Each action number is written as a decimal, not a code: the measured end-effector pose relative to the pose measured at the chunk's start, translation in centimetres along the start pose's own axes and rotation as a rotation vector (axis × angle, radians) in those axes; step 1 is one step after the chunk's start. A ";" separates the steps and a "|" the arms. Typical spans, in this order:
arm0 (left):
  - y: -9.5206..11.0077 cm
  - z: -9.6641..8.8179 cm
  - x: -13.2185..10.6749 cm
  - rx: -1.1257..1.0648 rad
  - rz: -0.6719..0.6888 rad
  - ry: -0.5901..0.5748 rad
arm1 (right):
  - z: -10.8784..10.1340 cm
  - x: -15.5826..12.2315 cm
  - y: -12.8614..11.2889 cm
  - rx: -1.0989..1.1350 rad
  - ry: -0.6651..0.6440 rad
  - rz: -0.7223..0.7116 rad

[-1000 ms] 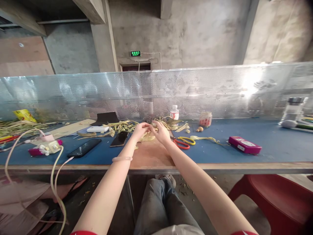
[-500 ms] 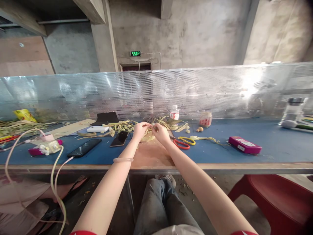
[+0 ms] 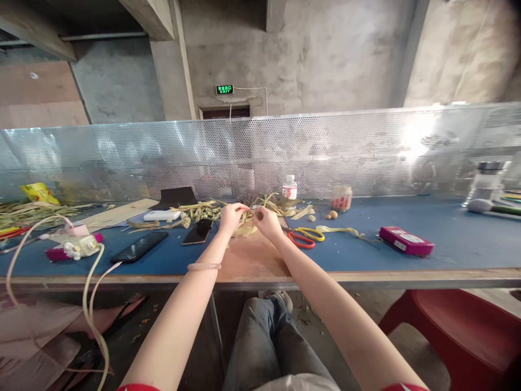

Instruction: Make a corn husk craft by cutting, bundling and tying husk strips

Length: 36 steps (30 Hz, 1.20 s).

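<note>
My left hand [image 3: 232,219] and my right hand [image 3: 267,222] meet over a brown board [image 3: 252,255] at the table's middle. Both have their fingers pinched together, close to each other. What lies between the fingertips is too small to make out. Dried, pale green plant strips [image 3: 203,209] lie just behind and to the left of the hands, and more leafy pieces [image 3: 299,208] spread to the right. Scissors with red and yellow handles [image 3: 305,237] rest beside my right wrist. A dark phone [image 3: 198,232] lies left of my left hand.
A white bottle [image 3: 290,188], a jar [image 3: 341,199] and a purple box [image 3: 406,241] stand on the blue table [image 3: 350,255]. To the left are another phone [image 3: 139,247] and a power strip [image 3: 81,247] with looping cables. A perforated metal screen [image 3: 252,152] runs behind; a red stool [image 3: 456,326] stands right.
My fingertips have drawn slightly apart, while both hands stay pinched in nearly the same place. The whole view has shifted very slightly.
</note>
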<state>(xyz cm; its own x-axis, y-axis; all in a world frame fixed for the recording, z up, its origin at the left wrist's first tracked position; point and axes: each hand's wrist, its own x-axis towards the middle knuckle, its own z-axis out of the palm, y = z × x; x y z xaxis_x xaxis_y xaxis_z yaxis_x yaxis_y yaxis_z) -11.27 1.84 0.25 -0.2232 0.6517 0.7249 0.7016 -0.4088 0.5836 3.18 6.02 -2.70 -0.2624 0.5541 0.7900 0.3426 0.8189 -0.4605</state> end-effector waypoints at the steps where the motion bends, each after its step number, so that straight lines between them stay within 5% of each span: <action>1: 0.1 -0.1 0.0 0.004 0.010 -0.005 | 0.0 0.0 0.1 0.005 0.003 0.001; 8: 0.7 -0.5 -0.2 0.004 0.043 0.041 | -0.2 0.5 0.5 0.033 0.056 0.052; 17: -0.3 1.0 -0.4 -0.126 0.020 -0.364 | -0.4 0.4 0.3 0.103 0.060 0.080; 36: -1.5 1.2 -0.2 -0.186 -0.013 -0.444 | 0.2 0.5 0.5 0.213 0.027 0.093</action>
<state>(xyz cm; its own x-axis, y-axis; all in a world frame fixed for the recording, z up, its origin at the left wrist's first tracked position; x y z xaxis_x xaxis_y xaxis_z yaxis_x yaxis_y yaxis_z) -11.46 3.13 -1.22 0.1077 0.8506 0.5146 0.5587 -0.4799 0.6764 3.03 6.72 -2.64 -0.2131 0.6268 0.7495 0.1648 0.7792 -0.6048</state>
